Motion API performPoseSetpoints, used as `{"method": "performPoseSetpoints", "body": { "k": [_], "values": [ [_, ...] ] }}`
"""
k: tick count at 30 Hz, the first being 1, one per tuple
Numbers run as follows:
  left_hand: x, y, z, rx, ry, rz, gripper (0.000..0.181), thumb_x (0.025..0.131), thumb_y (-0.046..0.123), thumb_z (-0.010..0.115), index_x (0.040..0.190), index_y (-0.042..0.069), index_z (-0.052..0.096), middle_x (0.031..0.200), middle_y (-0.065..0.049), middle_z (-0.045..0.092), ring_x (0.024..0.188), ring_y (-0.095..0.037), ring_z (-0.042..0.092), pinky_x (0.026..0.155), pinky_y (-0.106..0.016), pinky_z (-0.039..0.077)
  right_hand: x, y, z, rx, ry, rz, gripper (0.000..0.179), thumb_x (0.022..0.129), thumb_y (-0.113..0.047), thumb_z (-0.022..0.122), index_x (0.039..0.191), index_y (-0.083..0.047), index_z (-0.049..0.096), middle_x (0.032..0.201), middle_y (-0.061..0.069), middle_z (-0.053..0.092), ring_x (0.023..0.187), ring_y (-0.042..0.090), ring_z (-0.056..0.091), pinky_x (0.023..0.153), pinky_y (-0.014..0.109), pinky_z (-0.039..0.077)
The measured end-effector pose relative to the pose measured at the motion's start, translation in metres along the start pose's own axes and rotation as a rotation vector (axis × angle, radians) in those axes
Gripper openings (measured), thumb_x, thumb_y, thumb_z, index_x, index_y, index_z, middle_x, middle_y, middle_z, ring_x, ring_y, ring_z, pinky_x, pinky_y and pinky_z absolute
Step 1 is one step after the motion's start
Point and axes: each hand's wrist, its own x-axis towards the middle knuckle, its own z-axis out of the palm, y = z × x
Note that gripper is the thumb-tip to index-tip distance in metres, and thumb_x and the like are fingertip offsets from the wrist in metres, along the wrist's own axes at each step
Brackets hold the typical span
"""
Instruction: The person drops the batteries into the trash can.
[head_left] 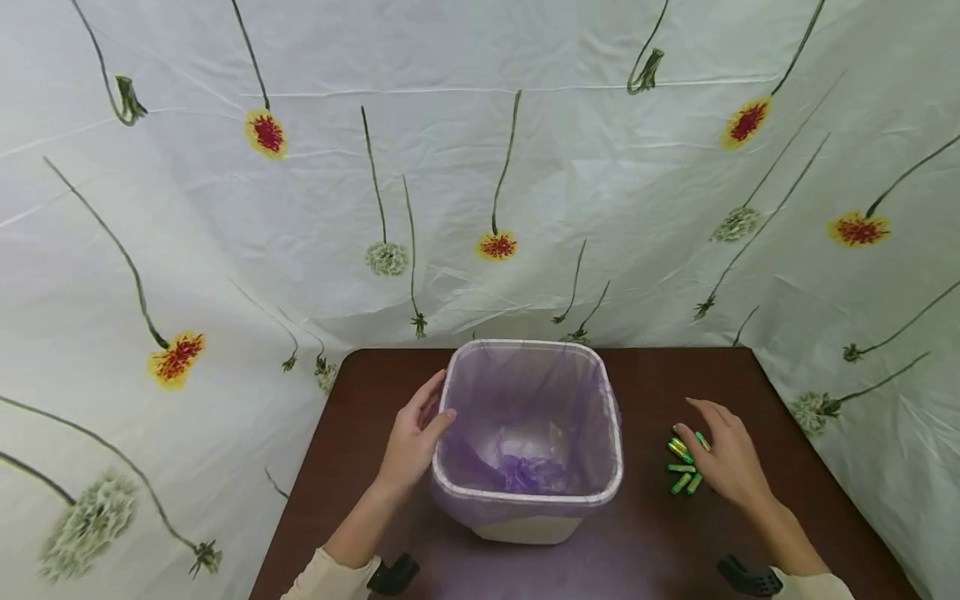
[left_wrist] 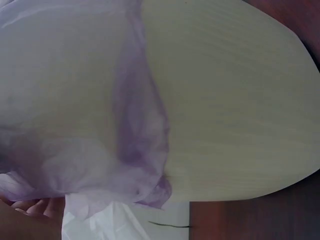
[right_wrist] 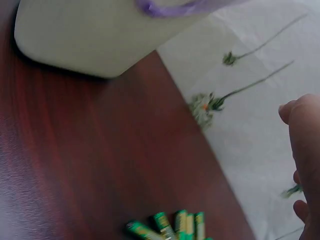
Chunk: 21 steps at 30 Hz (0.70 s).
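Note:
A white trash bin (head_left: 521, 529) stands on the table, lined with a thin purple trash bag (head_left: 517, 392) folded over its rim. Inside, part of the bag lies crumpled on the bottom. My left hand (head_left: 408, 437) grips the bin's left rim, thumb on top and fingers along the outside wall. Several green and gold batteries (head_left: 681, 450) lie loose in a small group right of the bin; in the right wrist view these batteries (right_wrist: 165, 227) show at the bottom edge. Over them my right hand (head_left: 723, 458) hovers with fingers apart, holding nothing, and partly covers the group.
The dark reddish-brown table (head_left: 645, 375) carries the bin near its middle. A white cloth (head_left: 450, 167) printed with flowers hangs behind the table and along both sides. Each wrist wears a black strap device (head_left: 393, 575).

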Motion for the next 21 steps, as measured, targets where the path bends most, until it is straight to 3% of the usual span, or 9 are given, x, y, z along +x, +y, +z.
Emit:
{"method": "performPoseSetpoints", "body": {
  "k": [9,21],
  "values": [
    [-0.001,-0.004,0.004,-0.08,0.007,-0.001,0.058,0.096,-0.011,0.055,0.153,-0.007,0.043,0.153,-0.024,0.047,0.14,-0.037,0.045,0.1,-0.021,0.044,-0.032,0.03,0.025,0.056,0.037,0.03,0.037,0.096,-0.005,0.07,0.131,0.002,0.063,0.129,0.027,0.058,0.115,0.051,0.05,0.085,0.069,0.039],
    [-0.001,-0.002,0.005,-0.1,0.01,-0.048,0.059,0.099,-0.007,0.051,0.156,-0.004,0.04,0.158,-0.02,0.042,0.14,-0.034,0.044,0.101,-0.02,0.043,-0.069,0.05,0.061,0.051,0.107,0.204,0.034,0.092,-0.002,0.07,0.125,0.005,0.065,0.124,0.029,0.059,0.11,0.051,0.052,0.082,0.069,0.04]
  ]
}}
